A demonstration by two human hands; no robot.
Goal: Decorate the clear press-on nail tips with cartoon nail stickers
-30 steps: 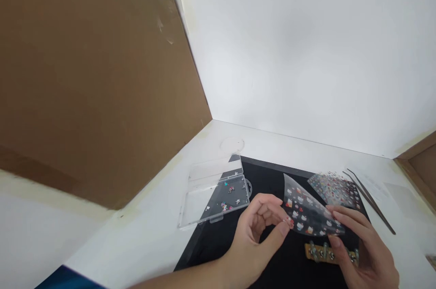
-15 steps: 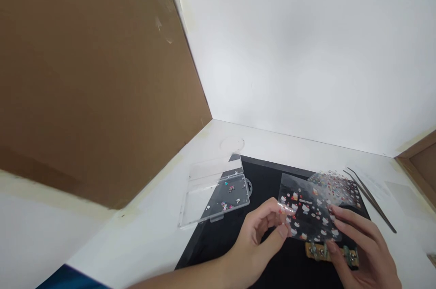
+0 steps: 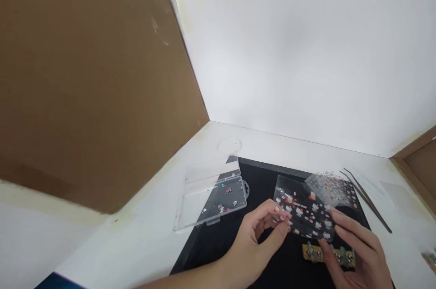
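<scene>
An open clear plastic case (image 3: 213,200) holding tiny charms overlaps the black mat's (image 3: 262,180) left edge. The left hand (image 3: 255,243) pinches a transparent cartoon sticker sheet (image 3: 301,209), and the right hand (image 3: 359,252) grips its opposite edge above a wooden strip with metal clips (image 3: 329,256). A second sticker sheet (image 3: 332,187) and tweezers (image 3: 366,200) lie beyond.

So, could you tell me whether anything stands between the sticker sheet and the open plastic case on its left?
The left hand holding the sticker sheet partly does; above it, only black mat separates the sheet from the open plastic case.
</scene>
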